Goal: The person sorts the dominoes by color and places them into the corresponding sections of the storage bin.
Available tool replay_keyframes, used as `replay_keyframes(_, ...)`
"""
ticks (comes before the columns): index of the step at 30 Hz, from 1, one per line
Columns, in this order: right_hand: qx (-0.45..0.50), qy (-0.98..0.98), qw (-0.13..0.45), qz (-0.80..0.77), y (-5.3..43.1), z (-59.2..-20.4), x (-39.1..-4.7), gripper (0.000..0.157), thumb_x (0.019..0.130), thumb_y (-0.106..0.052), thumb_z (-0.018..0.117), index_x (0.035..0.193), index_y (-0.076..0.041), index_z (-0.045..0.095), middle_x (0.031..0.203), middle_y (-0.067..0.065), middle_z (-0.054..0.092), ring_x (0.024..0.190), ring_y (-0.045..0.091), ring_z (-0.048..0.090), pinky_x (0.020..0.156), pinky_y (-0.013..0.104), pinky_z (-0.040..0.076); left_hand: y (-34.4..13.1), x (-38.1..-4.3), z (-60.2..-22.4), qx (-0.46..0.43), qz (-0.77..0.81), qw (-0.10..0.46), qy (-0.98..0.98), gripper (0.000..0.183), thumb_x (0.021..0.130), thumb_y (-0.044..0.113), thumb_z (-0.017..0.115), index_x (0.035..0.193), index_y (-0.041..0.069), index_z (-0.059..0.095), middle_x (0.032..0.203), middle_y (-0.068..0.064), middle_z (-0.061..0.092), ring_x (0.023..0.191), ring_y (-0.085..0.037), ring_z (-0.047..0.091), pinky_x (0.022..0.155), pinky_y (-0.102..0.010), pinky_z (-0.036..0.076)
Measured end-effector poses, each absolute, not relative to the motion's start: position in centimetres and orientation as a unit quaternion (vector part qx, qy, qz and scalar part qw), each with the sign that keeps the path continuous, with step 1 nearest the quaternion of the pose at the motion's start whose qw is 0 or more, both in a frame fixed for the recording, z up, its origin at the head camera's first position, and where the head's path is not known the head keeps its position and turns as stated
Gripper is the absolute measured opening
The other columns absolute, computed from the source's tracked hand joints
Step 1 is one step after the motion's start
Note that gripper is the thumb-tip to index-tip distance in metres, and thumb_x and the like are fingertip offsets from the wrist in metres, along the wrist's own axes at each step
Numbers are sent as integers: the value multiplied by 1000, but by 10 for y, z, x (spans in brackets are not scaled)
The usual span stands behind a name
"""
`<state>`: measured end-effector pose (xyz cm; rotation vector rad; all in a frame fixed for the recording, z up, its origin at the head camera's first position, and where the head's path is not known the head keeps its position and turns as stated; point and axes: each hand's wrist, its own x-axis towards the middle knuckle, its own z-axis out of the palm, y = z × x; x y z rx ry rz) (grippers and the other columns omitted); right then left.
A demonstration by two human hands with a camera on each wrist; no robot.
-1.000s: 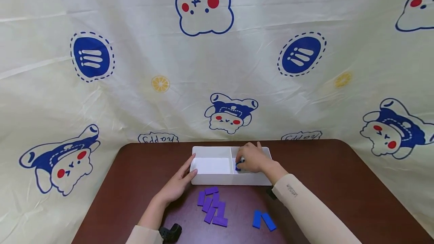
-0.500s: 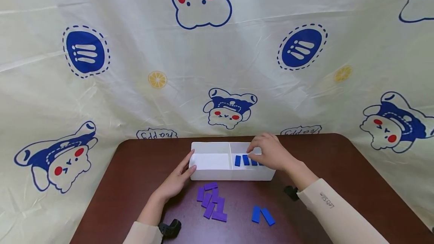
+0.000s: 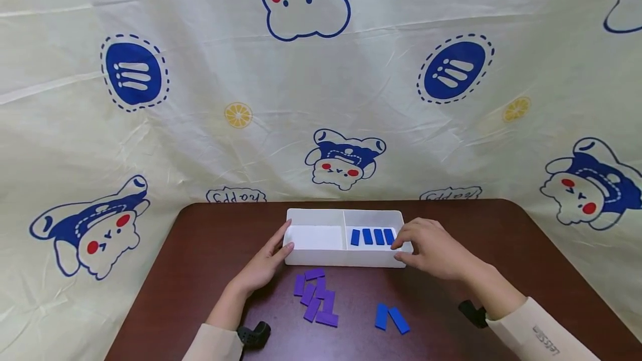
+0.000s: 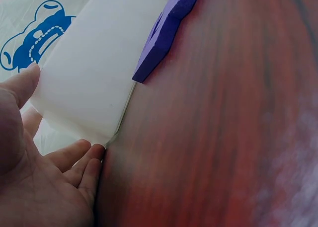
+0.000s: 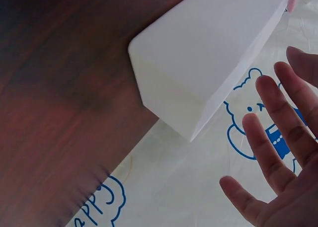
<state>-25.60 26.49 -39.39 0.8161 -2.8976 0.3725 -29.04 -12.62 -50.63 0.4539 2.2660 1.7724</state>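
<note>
A long white box with two compartments lies across the table. My left hand steadies its left end, fingers extended along the end wall and thumb at the near corner. The left wrist view shows those fingertips against the white wall. Several blue blocks lie in a row in the right compartment; the left compartment has a bare floor. By the box's right end hovers my right hand, holding nothing. Its fingers are spread apart in the right wrist view.
Several purple blocks lie loosely grouped in front of the box. Two blue blocks lie on the dark brown table farther right. A patterned white cloth hangs behind the table. Each wrist wears a black device.
My right hand has come out of the right compartment and drawn away to the right, uncovering the row of blue blocks. The left hand stays at the box's left end.
</note>
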Motion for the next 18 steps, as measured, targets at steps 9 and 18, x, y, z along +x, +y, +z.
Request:
replay_keyframes(9, 283, -951, 30, 119, 275, -406, -240, 14, 86, -24, 85, 99, -28, 80, 100, -19, 72, 100, 12, 61, 91, 47, 50, -125, -289, -509, 148, 601, 114, 777, 64, 109, 38, 53, 165, 38, 22, 174, -8, 16, 161, -32, 13, 127, -59, 16)
replay_keyframes(18, 305, -945, 52, 106, 277, -413, -229, 16, 84, -26, 86, 98, -28, 79, 101, -18, 70, 105, 13, 60, 90, 46, 49, -127, -292, -508, 151, 602, 116, 775, 64, 109, 38, 52, 165, 40, 21, 175, -6, 14, 161, -33, 12, 128, -59, 16)
